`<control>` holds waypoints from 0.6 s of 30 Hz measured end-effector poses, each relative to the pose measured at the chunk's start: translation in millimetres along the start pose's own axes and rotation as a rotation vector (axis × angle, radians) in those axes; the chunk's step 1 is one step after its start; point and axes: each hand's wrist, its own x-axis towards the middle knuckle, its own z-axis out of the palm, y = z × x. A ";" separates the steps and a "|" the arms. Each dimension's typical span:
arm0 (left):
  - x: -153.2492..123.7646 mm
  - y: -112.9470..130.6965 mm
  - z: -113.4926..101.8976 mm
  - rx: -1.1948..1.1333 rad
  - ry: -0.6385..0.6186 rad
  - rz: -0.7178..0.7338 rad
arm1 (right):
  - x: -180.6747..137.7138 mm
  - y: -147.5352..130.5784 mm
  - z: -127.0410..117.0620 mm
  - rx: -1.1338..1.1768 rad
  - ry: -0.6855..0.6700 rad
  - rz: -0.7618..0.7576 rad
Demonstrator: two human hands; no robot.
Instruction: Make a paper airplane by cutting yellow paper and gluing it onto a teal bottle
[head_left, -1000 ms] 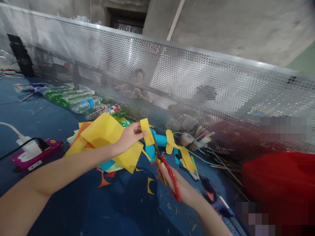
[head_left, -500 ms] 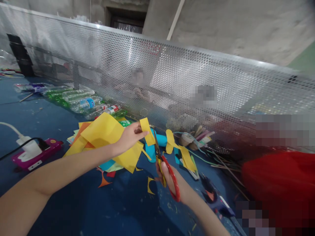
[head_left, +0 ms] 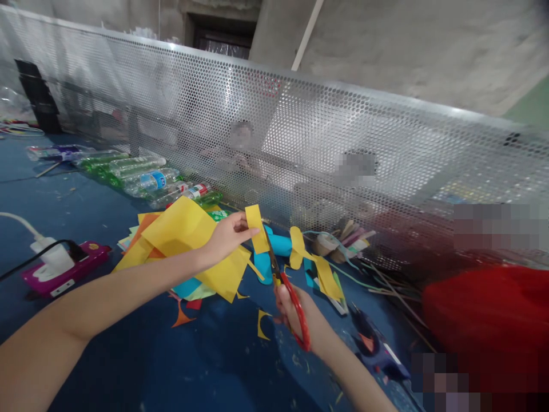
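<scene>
My left hand (head_left: 225,239) pinches a small yellow paper piece (head_left: 256,228) and holds it up above the blue table (head_left: 128,355). My right hand (head_left: 302,317) grips red-handled scissors (head_left: 288,292), fingers through the loops. The blades point up and touch the lower right edge of the yellow piece. A pile of yellow, orange and teal paper sheets (head_left: 180,243) lies under my left wrist. A yellow paper strip (head_left: 315,263) and a teal paper roll (head_left: 278,245) lie just beyond the scissors.
Plastic bottles (head_left: 141,177) lie in a row along a perforated metal screen (head_left: 300,137). A pink power strip (head_left: 60,269) with a white plug sits at the left. Paper scraps (head_left: 261,323), sticks (head_left: 394,292), a glue gun (head_left: 377,343) and red cloth (head_left: 484,320) are nearby. People sit behind the screen.
My right hand has moved the scissors a little up and forward, and the handles have closed together. My left hand and the yellow piece stay almost still.
</scene>
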 end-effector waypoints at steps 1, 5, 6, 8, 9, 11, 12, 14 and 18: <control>0.1 -0.3 -0.2 0.010 0.007 -0.002 | 0.3 0.2 0.1 0.006 0.008 0.012; -0.2 -0.6 -0.6 0.020 0.017 -0.010 | 2.5 4.1 1.0 0.013 0.039 0.035; -0.3 -0.6 -0.6 0.011 0.015 -0.014 | 3.1 5.0 1.5 0.013 0.047 0.037; -0.4 -0.6 -0.6 -0.002 0.013 -0.023 | 4.2 6.2 2.6 0.007 0.065 0.043; -0.4 -0.7 -0.6 0.000 0.014 -0.026 | 4.6 6.6 3.1 -0.001 0.074 0.045; -0.3 -0.6 -0.7 0.010 0.019 -0.027 | 5.2 6.8 3.7 -0.019 0.083 0.042; -0.3 -0.6 -0.8 0.015 0.022 -0.026 | 5.3 6.7 3.6 -0.025 0.084 0.037; -0.1 -0.5 -1.0 0.013 0.027 -0.030 | 4.6 5.5 2.4 -0.029 0.075 0.016; 0.3 -1.1 -1.4 0.009 0.010 -0.055 | -0.2 -0.7 -4.5 -0.083 0.012 -0.079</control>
